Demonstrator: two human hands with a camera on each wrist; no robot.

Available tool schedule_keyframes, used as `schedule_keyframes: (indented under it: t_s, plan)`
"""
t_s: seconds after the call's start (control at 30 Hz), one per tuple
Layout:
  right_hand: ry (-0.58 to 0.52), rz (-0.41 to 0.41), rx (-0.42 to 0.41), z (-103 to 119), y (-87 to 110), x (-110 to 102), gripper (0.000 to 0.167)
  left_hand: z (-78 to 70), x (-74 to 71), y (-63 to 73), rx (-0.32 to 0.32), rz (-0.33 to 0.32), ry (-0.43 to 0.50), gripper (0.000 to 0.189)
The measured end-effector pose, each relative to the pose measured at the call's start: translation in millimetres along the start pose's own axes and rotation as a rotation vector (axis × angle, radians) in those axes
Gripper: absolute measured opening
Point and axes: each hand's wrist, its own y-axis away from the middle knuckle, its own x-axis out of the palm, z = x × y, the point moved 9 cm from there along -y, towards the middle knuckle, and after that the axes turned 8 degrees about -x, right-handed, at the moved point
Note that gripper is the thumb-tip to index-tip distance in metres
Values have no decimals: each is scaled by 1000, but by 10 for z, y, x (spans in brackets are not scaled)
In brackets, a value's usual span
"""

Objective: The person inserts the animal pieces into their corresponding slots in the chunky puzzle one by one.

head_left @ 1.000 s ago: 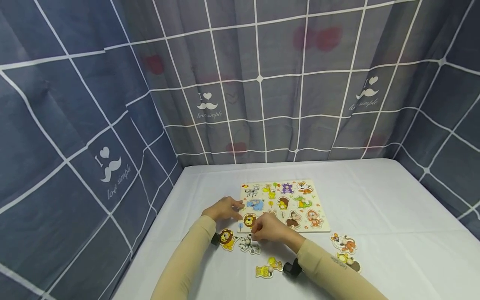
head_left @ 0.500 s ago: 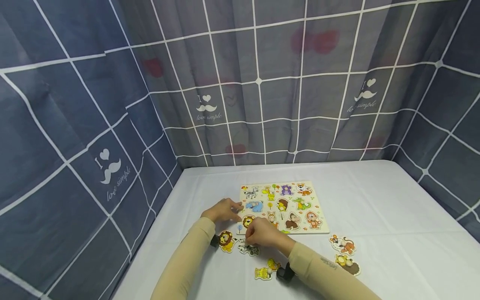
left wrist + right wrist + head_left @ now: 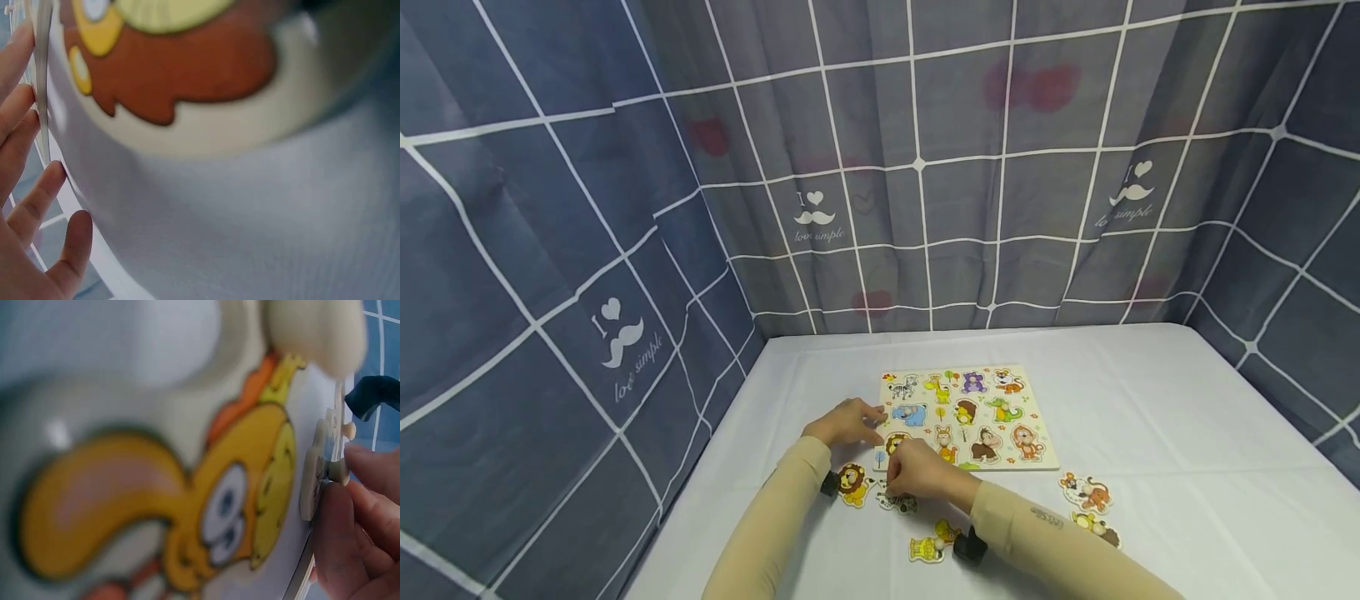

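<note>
My right hand (image 3: 917, 471) is over a zebra puzzle piece (image 3: 901, 504) on the white cloth, just in front of the puzzle board (image 3: 1033, 421). In the right wrist view, its thumb and finger pinch the small wooden knob (image 3: 337, 470) of that piece, which stands edge-on there. My left hand (image 3: 848, 421) has its fingers spread along the board's left edge; in the left wrist view the fingertips (image 3: 55, 172) touch that edge. A lion piece (image 3: 853, 485) lies left of the zebra, and a giraffe piece (image 3: 927, 549) lies nearer, beside the right wrist.
At the right lie a tiger piece (image 3: 1086, 493) and a hedgehog piece (image 3: 1093, 527), the latter partly behind the right sleeve. The board shows several animal pictures, some with knobs. Grey checked curtains (image 3: 955, 200) stand behind and beside the white table (image 3: 1150, 400).
My right hand has moved slightly left and nearer, from the board's front edge onto the zebra piece, uncovering more of the board's front row. The left hand has stayed at the board's edge.
</note>
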Motion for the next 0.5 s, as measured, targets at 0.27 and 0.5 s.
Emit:
schedule_keyframes:
  t_s: [0.27, 0.5]
  plan:
    - [-1, -16, 14, -30, -9, 1, 15, 8, 4, -6, 1, 1, 11, 51]
    - [-56, -35, 58, -90, -3, 7, 16, 1, -5, 6, -5, 12, 38, 51]
